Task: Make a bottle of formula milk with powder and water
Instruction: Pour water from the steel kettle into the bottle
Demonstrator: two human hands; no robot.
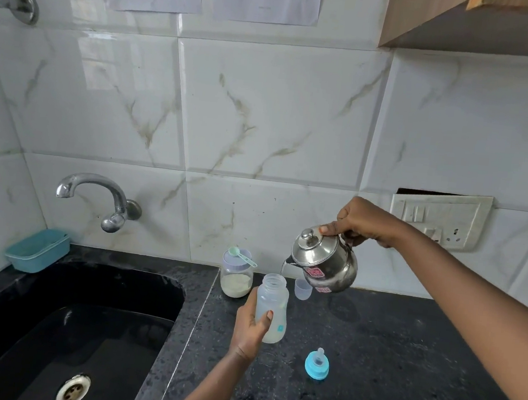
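My left hand (251, 327) grips a clear baby bottle (272, 305) standing open on the black counter (386, 359), with pale liquid at its bottom. My right hand (363, 223) holds the handle of a small steel kettle (324, 261), tilted left, its thumb on the lid. A thin stream of water runs from the spout into the bottle's mouth. A glass jar of formula powder (236, 278) stands behind the bottle with a green scoop (242, 256) on its lid. The blue teat cap (317, 365) lies on the counter to the right.
A small clear cap (302, 289) stands under the kettle. The black sink (73, 326) lies to the left with a tap (93, 195) above and a teal tray (37, 249) at its back corner. A switch socket (439, 220) is on the tiled wall.
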